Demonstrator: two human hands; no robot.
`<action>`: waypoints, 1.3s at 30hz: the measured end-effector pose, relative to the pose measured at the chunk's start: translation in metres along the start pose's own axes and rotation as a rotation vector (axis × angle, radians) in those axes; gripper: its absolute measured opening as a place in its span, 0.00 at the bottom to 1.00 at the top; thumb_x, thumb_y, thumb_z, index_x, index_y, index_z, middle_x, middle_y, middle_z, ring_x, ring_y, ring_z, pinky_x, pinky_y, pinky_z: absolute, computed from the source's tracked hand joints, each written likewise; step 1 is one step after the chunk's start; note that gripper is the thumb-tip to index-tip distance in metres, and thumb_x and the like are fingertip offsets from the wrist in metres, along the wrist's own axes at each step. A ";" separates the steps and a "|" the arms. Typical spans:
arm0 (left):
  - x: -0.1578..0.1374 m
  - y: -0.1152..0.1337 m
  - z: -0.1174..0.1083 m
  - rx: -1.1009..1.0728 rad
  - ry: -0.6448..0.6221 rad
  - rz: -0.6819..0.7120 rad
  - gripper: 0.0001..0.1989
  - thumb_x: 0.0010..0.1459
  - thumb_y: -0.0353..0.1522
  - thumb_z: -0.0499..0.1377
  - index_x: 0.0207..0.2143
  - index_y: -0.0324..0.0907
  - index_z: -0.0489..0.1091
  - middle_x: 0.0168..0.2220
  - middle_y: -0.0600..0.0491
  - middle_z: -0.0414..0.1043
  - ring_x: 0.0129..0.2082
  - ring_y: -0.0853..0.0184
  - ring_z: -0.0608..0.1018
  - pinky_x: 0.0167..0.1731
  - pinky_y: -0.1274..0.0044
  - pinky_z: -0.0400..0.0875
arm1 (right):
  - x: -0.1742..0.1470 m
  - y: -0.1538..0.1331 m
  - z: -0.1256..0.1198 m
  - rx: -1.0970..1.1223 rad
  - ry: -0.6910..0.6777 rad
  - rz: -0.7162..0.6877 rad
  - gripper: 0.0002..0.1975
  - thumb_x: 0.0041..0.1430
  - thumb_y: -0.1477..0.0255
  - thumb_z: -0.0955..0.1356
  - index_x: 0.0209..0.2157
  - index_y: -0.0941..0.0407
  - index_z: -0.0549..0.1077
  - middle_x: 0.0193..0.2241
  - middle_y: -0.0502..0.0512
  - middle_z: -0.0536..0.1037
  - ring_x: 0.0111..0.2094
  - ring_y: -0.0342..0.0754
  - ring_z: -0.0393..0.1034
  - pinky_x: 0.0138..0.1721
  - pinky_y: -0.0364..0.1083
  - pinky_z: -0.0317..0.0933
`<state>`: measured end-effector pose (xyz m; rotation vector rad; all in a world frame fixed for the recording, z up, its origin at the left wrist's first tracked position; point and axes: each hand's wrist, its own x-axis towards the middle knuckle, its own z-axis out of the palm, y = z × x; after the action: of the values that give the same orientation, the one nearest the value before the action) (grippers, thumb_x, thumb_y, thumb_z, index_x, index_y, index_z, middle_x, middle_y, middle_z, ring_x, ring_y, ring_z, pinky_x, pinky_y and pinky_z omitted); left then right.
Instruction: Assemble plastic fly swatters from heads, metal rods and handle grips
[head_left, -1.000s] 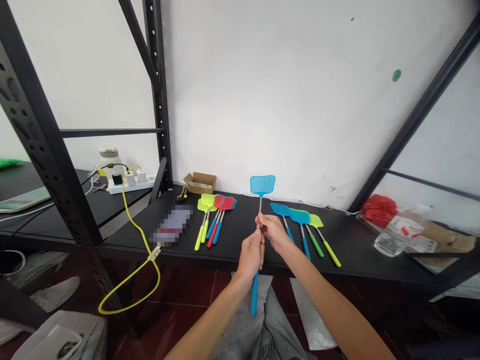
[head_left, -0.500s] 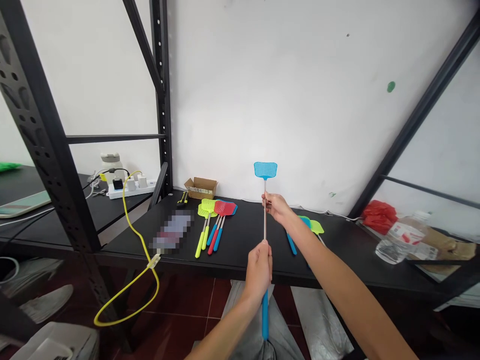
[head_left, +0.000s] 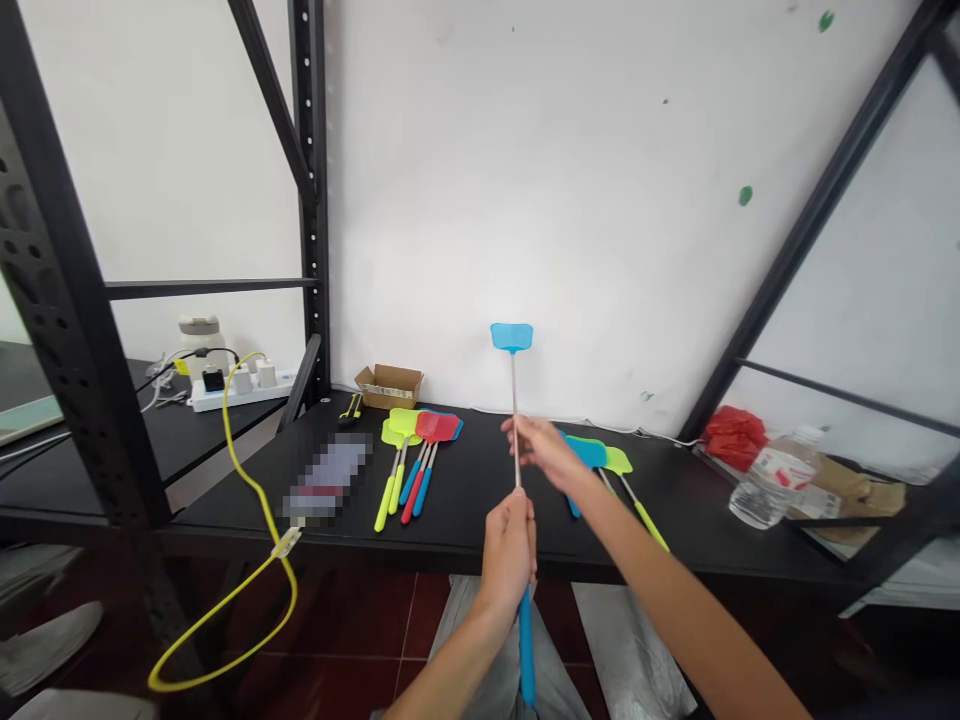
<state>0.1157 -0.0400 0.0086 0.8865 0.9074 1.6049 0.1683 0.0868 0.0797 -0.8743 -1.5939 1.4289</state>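
Note:
A blue fly swatter (head_left: 512, 337) with a thin metal rod stands upright before me, its head against the white wall behind. My left hand (head_left: 510, 545) is closed around it at the top of the blue handle. Higher up, the fingers of my right hand (head_left: 541, 450) curl loosely about the rod. Left of my hands lie yellow-green swatters (head_left: 403, 424) and a red swatter (head_left: 438, 427) with blue ones among them. Partly behind my right forearm are another blue swatter (head_left: 587, 452) and a green swatter (head_left: 619, 460).
On the black shelf (head_left: 480, 480) stand a small open cardboard box (head_left: 390, 385) and a blurred-out flat object (head_left: 328, 478) with a yellow cable (head_left: 251, 480). A plastic bottle (head_left: 776, 478) and red bag (head_left: 735, 437) lie right. A power strip (head_left: 244, 390) is at left.
My right hand has slid down the rod, closer to my left hand, and its grip looks looser. The view has shifted slightly, showing more of the swatters on the right.

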 end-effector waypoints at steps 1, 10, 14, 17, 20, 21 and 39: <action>0.003 -0.001 -0.002 0.003 0.011 0.010 0.27 0.56 0.58 0.49 0.25 0.44 0.59 0.08 0.65 0.50 0.06 0.76 0.52 0.06 0.83 0.46 | -0.014 0.010 0.004 0.005 -0.062 0.005 0.17 0.56 0.54 0.68 0.31 0.55 0.74 0.24 0.50 0.69 0.23 0.42 0.64 0.20 0.41 0.53; 0.003 -0.018 0.000 0.120 0.020 0.078 0.28 0.59 0.56 0.47 0.19 0.44 0.54 0.08 0.61 0.52 0.07 0.77 0.54 0.10 0.81 0.46 | -0.070 0.043 0.014 0.185 -0.029 0.020 0.22 0.54 0.51 0.68 0.24 0.57 0.72 0.24 0.51 0.69 0.21 0.40 0.57 0.22 0.42 0.49; -0.001 -0.023 0.008 0.140 0.078 0.060 0.30 0.58 0.58 0.45 0.19 0.44 0.53 0.09 0.62 0.51 0.08 0.76 0.53 0.10 0.81 0.46 | -0.066 0.043 0.012 0.326 -0.025 0.064 0.20 0.49 0.54 0.72 0.23 0.57 0.70 0.25 0.52 0.70 0.26 0.44 0.64 0.20 0.41 0.48; -0.005 -0.027 0.011 0.160 0.098 0.056 0.29 0.57 0.59 0.45 0.20 0.44 0.53 0.11 0.62 0.50 0.09 0.76 0.53 0.10 0.81 0.46 | -0.061 0.047 0.011 0.359 -0.004 0.070 0.19 0.48 0.55 0.73 0.23 0.57 0.70 0.24 0.52 0.70 0.26 0.44 0.64 0.19 0.42 0.48; -0.011 -0.031 0.011 0.167 0.077 0.031 0.29 0.57 0.59 0.45 0.23 0.44 0.54 0.12 0.63 0.49 0.11 0.76 0.52 0.11 0.81 0.47 | -0.053 0.049 0.008 0.386 0.040 0.075 0.18 0.49 0.56 0.72 0.23 0.56 0.70 0.24 0.51 0.70 0.25 0.44 0.64 0.23 0.42 0.54; -0.013 -0.033 0.012 0.164 0.069 0.014 0.29 0.57 0.59 0.45 0.23 0.44 0.54 0.12 0.63 0.49 0.11 0.76 0.52 0.11 0.81 0.47 | -0.050 0.048 0.007 0.390 0.051 0.073 0.18 0.49 0.56 0.72 0.23 0.56 0.70 0.24 0.51 0.70 0.25 0.44 0.64 0.24 0.43 0.56; -0.016 -0.013 0.009 0.223 -0.116 0.006 0.22 0.62 0.51 0.45 0.26 0.44 0.58 0.09 0.63 0.53 0.08 0.75 0.54 0.10 0.82 0.51 | -0.017 0.017 -0.010 0.421 0.105 0.070 0.13 0.57 0.60 0.68 0.29 0.55 0.73 0.26 0.50 0.71 0.24 0.42 0.65 0.23 0.42 0.58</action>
<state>0.1324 -0.0522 -0.0008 1.1267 1.0150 1.4599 0.1846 0.0780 0.0615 -0.7451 -1.1342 1.6590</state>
